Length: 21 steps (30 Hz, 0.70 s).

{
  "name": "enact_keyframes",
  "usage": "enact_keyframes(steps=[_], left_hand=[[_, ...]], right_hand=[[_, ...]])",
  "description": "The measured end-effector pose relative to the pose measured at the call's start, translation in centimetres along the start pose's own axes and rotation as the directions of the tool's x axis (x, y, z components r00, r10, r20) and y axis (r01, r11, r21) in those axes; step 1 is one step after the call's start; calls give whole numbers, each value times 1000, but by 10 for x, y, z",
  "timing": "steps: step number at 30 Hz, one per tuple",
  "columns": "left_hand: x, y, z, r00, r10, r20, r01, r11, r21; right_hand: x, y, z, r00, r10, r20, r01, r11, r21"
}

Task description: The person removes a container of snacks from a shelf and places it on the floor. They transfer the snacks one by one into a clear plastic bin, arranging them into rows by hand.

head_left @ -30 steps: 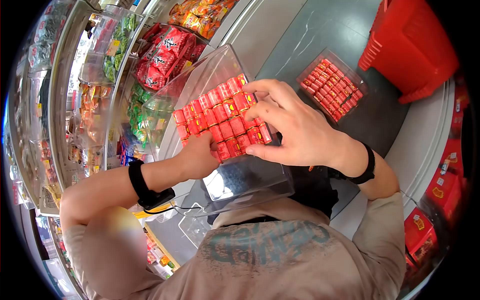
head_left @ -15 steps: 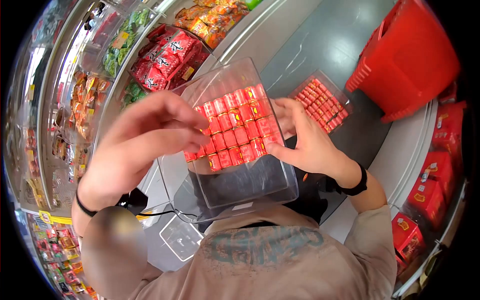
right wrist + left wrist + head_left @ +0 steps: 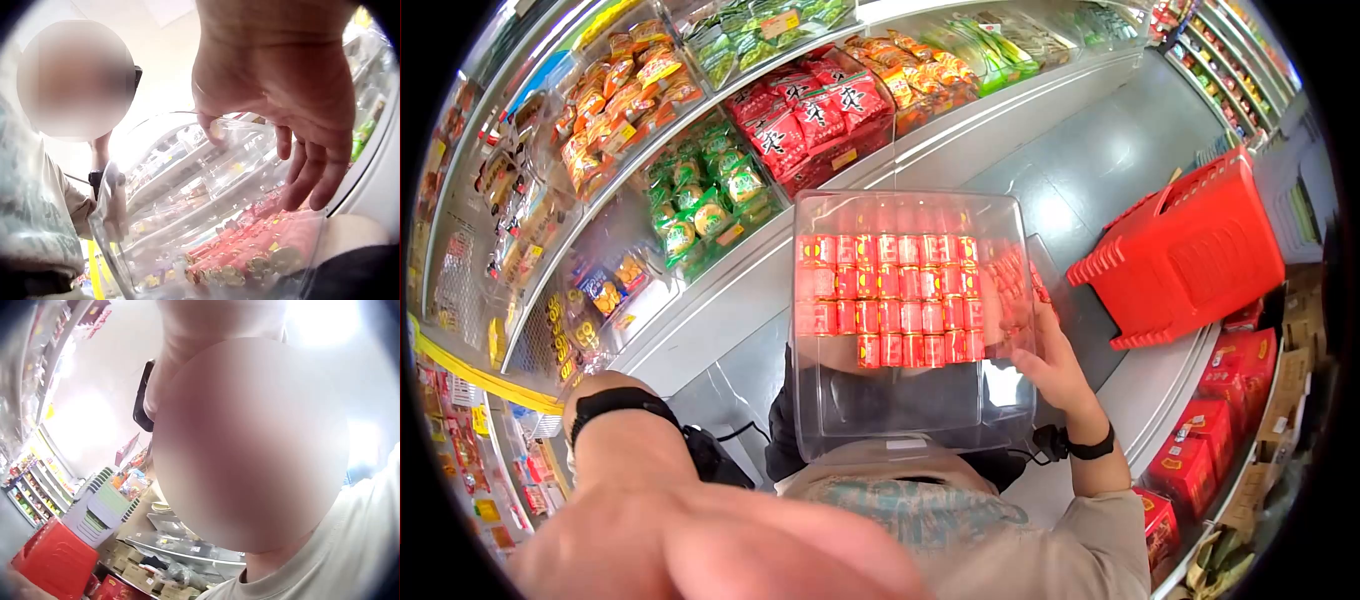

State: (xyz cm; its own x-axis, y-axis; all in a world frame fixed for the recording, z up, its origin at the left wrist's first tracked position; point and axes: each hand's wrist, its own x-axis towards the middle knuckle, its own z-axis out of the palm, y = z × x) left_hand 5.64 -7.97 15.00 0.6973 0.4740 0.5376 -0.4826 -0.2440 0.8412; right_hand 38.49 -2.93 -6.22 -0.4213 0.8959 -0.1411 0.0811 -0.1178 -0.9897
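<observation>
A clear plastic box [image 3: 910, 410] stands over the person's lap, seen from above in the head view. Several rows of small red-wrapped rolls [image 3: 908, 283] with gold ends lie inside it. The right hand [image 3: 1055, 360] is at the box's right side wall, its fingers loosely extended along it and the thumb near the wall. In the right wrist view the thumb and fingers are apart, beside the box and its rolls. The left hand [image 3: 730, 540] is raised close to the head camera, large and blurred; its fingertips are out of sight.
A red plastic basket [image 3: 1190, 260] stands at the right on the grey floor. Shelves on the left hold bagged snacks, including red bags [image 3: 815, 115] and green packs [image 3: 708, 195]. Red boxes [image 3: 1200, 440] line the lower right shelf.
The left hand has left the rolls and risen toward the head. The right hand has stayed at the box's right side. The view has turned, and the box now appears straighter.
</observation>
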Motion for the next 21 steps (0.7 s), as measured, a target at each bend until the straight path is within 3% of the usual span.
enact_keyframes(steps=[4,14,18,19,21], left_hand=[[-28,8,-1,995,78,55,-70,990,-125],[-80,20,-12,977,189,95,-146,928,-343],[-89,20,-26,975,196,108,-147,925,-351],[-93,19,-28,973,203,113,-154,927,-343],[-97,20,-34,975,196,106,-146,922,-359]], right_hand=[[0,5,13,1000,-23,-20,25,992,123],[3,-7,23,992,123,-26,-124,991,-53],[0,-4,32,996,72,-47,-73,997,-4],[-1,-11,28,989,147,-11,-148,988,-34],[-1,-15,34,990,141,-29,-141,990,-16]])
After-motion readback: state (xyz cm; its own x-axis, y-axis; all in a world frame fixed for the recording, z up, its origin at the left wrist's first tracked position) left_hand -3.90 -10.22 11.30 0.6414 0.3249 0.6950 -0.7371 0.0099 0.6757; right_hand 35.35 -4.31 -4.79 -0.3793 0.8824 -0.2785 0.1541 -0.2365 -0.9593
